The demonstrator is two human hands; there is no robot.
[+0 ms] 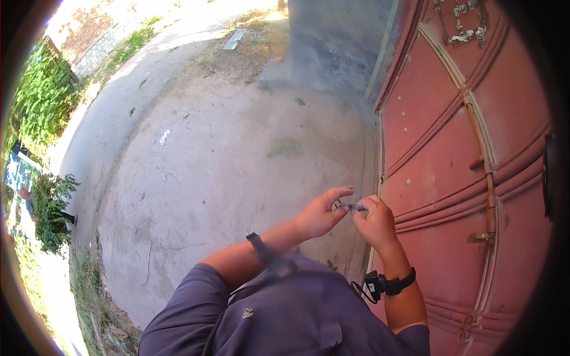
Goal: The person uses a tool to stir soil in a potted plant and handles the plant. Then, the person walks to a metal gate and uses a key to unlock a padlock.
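Observation:
A small dark thing [351, 207], grey to black and perhaps metal, sits between my two hands in front of my body. It is too small and too covered by fingers to name. My left hand [319, 216] pinches its left end between thumb and fingers, the index finger standing out above. From the other side, my right hand [376, 225] closes thumb and fingers on its right end. Both hands are close to the red metal door [427, 178] on the right, apart from it.
The door carries raised curved bars, a vertical rod [490, 202] and a brass-coloured latch piece [478, 238]. A grey wall [332, 47] stands beyond. Cracked concrete ground [196, 154] spreads to the left, edged by a road and bushes [44, 95]. A person [28, 204] is at far left.

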